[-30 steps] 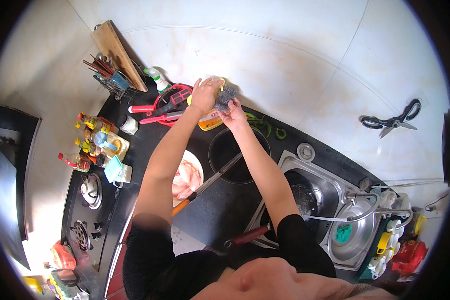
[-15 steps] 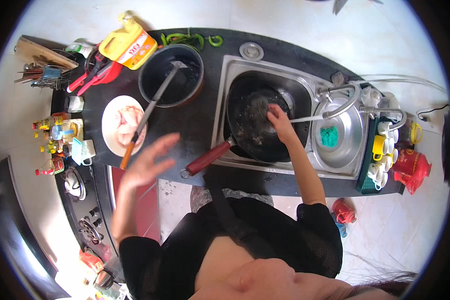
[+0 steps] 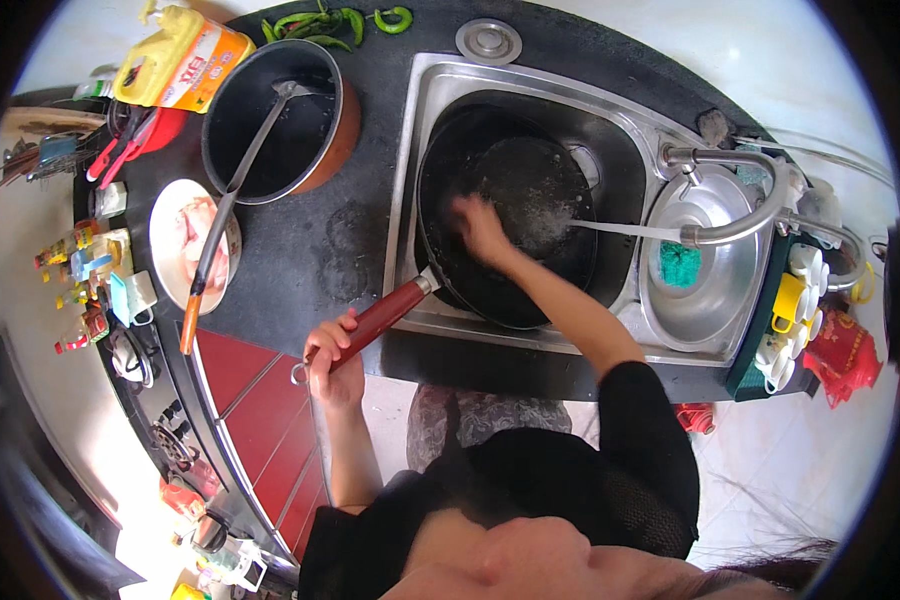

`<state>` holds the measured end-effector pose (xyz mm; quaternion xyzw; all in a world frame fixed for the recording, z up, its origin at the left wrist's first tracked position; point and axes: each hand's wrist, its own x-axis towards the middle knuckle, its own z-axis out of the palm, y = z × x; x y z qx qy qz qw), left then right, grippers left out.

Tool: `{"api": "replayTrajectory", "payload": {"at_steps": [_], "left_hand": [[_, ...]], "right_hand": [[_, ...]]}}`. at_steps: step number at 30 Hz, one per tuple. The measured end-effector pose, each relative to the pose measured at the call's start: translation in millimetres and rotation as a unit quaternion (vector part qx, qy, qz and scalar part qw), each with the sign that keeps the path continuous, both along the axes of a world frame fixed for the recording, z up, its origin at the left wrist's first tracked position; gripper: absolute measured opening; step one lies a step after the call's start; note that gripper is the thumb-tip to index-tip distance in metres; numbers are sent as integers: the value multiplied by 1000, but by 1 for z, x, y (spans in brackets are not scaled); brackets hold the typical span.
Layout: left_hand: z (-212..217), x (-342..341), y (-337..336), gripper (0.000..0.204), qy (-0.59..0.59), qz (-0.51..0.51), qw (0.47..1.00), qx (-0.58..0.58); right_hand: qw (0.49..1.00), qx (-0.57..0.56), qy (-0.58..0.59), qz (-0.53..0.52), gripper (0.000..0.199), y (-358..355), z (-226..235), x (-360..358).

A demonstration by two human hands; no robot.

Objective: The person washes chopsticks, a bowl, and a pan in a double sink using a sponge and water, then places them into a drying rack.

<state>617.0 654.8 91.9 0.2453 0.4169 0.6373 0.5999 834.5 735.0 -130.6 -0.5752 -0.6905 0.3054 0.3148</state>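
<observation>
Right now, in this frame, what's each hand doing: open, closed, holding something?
Left hand: closed around the wok handle.
Right hand: inside the wok, blurred; grip cannot be told.

The person wears a black top point(image 3: 545, 475) with short sleeves, lower middle of the frame; the right sleeve point(image 3: 652, 460), at lower right, shows a fine mesh-like texture; the left sleeve point(image 3: 335, 550) is dark black; the neckline is open; grey-and-dark patterned cloth point(image 3: 505, 415) covers the legs; the left hand point(image 3: 335, 360) and right hand point(image 3: 482, 232) are bare.
</observation>
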Motion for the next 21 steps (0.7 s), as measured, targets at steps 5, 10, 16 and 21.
{"api": "replayTrajectory", "payload": {"at_steps": [5,10,16,21], "left_hand": [[-5,-9,-5,16,19,-23,1000,9],[-9,-9,-3,16,23,-55,997,43],[-9,-16,-2,12,7,-61,998,28],[-10,-19,-4,15,13,-65,998,22]], "right_hand": [[938,-184,-282,-87,38,26,0,45],[970,-217,-63,88,34,-4,33,6],[941,-198,-253,-107,33,58,6,63],[961,-236,-95,105,41,3,32,14]]}}
